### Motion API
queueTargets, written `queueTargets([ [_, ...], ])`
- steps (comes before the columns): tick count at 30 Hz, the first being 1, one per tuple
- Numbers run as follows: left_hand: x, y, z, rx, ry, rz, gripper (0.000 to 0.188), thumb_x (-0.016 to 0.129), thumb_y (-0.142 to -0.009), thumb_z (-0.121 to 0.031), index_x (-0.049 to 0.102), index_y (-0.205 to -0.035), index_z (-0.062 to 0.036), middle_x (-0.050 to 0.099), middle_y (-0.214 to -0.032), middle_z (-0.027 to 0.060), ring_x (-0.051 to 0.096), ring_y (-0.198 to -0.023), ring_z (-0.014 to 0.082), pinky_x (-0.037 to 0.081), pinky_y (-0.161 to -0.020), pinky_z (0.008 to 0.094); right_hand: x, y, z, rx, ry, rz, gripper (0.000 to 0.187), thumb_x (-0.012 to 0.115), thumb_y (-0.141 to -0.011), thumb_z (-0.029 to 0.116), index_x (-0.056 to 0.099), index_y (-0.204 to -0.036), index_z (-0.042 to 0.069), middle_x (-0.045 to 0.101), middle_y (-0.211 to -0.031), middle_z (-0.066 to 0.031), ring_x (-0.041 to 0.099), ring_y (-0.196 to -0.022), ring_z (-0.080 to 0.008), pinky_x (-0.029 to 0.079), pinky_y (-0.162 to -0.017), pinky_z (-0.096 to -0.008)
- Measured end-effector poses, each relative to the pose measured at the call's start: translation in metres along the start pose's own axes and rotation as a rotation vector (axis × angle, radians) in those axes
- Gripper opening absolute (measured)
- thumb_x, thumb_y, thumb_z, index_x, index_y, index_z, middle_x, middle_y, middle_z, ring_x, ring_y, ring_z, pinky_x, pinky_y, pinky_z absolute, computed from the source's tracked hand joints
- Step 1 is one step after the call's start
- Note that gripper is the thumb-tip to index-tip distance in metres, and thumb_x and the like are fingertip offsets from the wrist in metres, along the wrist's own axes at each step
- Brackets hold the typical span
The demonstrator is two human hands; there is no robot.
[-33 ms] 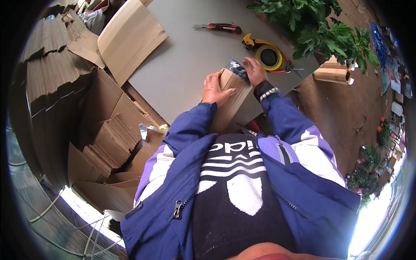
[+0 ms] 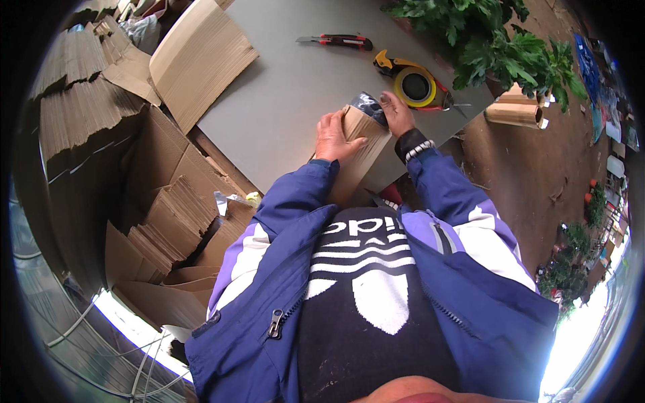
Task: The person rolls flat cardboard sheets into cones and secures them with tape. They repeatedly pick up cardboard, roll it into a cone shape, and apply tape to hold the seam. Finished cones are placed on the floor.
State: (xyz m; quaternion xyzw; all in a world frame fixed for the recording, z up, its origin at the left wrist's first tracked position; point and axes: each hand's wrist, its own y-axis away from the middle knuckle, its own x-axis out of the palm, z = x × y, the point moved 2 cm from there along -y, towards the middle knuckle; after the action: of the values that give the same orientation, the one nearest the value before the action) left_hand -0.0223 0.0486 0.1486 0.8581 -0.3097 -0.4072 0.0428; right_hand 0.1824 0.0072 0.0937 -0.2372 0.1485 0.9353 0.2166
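Note:
A corrugated cardboard roll [image 2: 363, 149] lies slanted over the near edge of the grey table, its lower end toward my body. Dark, shiny material [image 2: 368, 109] covers its far end. My left hand [image 2: 334, 139] grips the roll from the left, its thumb across the top and fingers curled over the side. From the right, my right hand [image 2: 398, 114] holds the dark end, with the thumb against it and part of the fingers hidden. Just beyond that hand lies a yellow tape dispenser [image 2: 415, 87]. A red and black box cutter [image 2: 336, 41], blade out, rests farther back.
A curved cardboard sheet [image 2: 198, 60] leans at the table's left edge [image 2: 282, 87]. Stacked cardboard [image 2: 87, 114] and an open carton [image 2: 158, 151] fill the left. A leafy plant [image 2: 497, 47] overhangs the right corner, where a pointed blade sticks out. More cardboard rolls [image 2: 516, 113] lie beyond.

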Motion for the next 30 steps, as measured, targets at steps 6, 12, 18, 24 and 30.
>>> queueTargets([
  [6,0.030,0.034,-0.055,0.212,-0.168,-0.103,0.092,0.090,-0.059,-0.029,0.048,-0.136,-0.0041,0.048,-0.134,0.0154,0.044,-0.123,0.0361,0.037,-0.108,0.0477,-0.037,0.049,-0.029,0.082,-0.142,0.162,0.053,0.065,-0.096,0.038,0.056,-0.135,0.004,0.062,-0.129,-0.0213,0.060,-0.118,-0.0355,0.047,-0.101,-0.0396],
  [12,0.038,0.049,-0.070,0.492,-0.263,-0.130,0.094,0.090,-0.054,-0.024,0.048,-0.136,-0.0066,0.051,-0.132,0.0144,0.047,-0.123,0.0354,0.039,-0.107,0.0497,-0.081,0.071,-0.012,0.007,0.141,0.345,0.084,0.077,-0.085,0.036,0.033,-0.152,0.008,0.052,-0.142,-0.0240,0.052,-0.129,-0.0391,0.043,-0.108,-0.0441],
  [18,0.044,0.059,-0.073,0.651,-0.440,-0.056,0.094,0.087,-0.058,-0.023,0.048,-0.141,-0.0030,0.051,-0.131,0.0136,0.047,-0.125,0.0327,0.036,-0.113,0.0480,-0.100,0.110,-0.025,0.100,-0.003,0.315,0.092,0.083,-0.079,0.036,0.032,-0.150,0.010,0.052,-0.138,-0.0222,0.053,-0.128,-0.0403,0.043,-0.108,-0.0443],
  [24,0.043,0.052,-0.076,0.659,-0.482,0.012,0.088,0.083,-0.060,-0.022,0.051,-0.139,-0.0019,0.051,-0.132,0.0137,0.046,-0.125,0.0318,0.039,-0.111,0.0436,-0.119,0.125,-0.009,-0.105,0.284,0.284,0.096,0.086,-0.072,0.032,0.033,-0.151,0.013,0.040,-0.150,-0.0176,0.042,-0.139,-0.0347,0.039,-0.112,-0.0451],
  [30,0.046,0.053,-0.072,0.664,-0.419,-0.057,0.078,0.076,-0.064,-0.018,0.052,-0.136,-0.0019,0.054,-0.132,0.0137,0.049,-0.125,0.0325,0.038,-0.111,0.0446,-0.089,0.106,0.044,-0.291,0.733,0.445,0.108,0.090,-0.067,0.034,0.031,-0.155,0.018,0.032,-0.159,-0.0079,0.032,-0.145,-0.0353,0.036,-0.110,-0.0616],
])
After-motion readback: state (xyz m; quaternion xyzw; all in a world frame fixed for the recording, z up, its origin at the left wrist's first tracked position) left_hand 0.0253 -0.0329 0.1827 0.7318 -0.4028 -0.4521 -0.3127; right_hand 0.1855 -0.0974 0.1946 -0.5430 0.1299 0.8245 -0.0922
